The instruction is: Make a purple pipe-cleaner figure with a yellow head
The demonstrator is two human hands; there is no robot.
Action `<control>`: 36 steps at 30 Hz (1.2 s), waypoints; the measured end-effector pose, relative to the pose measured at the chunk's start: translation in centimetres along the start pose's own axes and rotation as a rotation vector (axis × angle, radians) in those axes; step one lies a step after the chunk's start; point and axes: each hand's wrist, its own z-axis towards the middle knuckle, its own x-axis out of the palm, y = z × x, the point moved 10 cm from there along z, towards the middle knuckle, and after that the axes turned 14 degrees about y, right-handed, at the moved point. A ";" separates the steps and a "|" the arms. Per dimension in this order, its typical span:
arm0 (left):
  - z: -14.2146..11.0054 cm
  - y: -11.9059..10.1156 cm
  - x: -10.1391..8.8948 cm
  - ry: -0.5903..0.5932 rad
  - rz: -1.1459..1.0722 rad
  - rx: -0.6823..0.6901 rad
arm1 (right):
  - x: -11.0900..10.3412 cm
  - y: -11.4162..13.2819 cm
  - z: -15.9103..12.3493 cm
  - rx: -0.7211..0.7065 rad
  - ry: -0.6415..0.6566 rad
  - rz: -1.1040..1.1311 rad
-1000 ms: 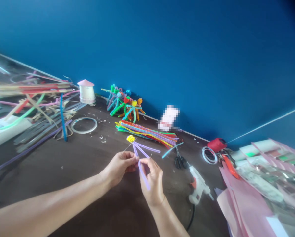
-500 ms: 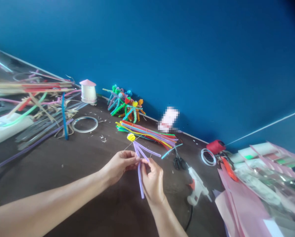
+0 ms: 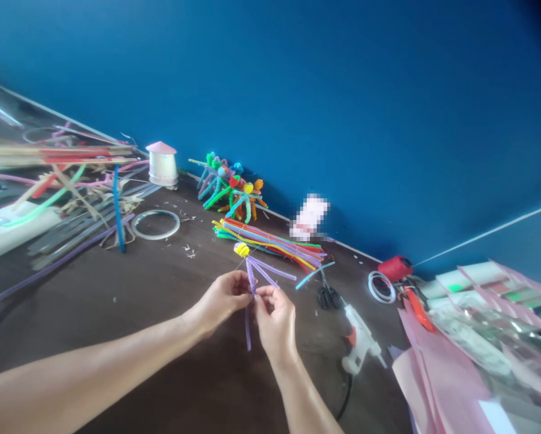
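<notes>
Both hands meet over the dark table, pinching a purple pipe-cleaner figure (image 3: 252, 277) with a small yellow head (image 3: 241, 249). My left hand (image 3: 222, 298) grips the purple stem just below the head, fingers closed. My right hand (image 3: 274, 322) pinches the same stem from the right, and a loose purple end hangs down between the hands. Two purple strands stick out to the right of the figure. Behind it lies a bundle of coloured pipe cleaners (image 3: 270, 241).
Finished pipe-cleaner figures (image 3: 229, 190) stand by the blue wall beside a pink-lidded cup (image 3: 161, 164). A tape ring (image 3: 155, 224), scissors (image 3: 328, 294), a white glue gun (image 3: 360, 345), red thread spool (image 3: 397, 268) and pink paper sheets (image 3: 437, 374) lie around. Loose strips clutter the left.
The hanging purple end has swung from right of my right hand's fingers to straight down between the hands. Both hands shifted slightly up and closer together.
</notes>
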 end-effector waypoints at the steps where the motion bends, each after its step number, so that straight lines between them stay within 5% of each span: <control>1: 0.0 -0.1 0.0 0.002 0.038 0.014 | 0.1 -0.1 0.0 0.011 0.006 0.014; 9: -0.1 -1.2 -0.4 0.010 0.395 0.147 | 0.7 -0.4 -0.1 0.096 0.042 0.164; 24: -0.1 -2.3 0.7 0.124 0.331 0.137 | 1.8 -2.2 0.4 0.173 0.185 0.705; 36: 0.0 -1.8 1.0 0.158 0.258 0.021 | 1.9 -2.0 0.5 0.144 0.210 0.595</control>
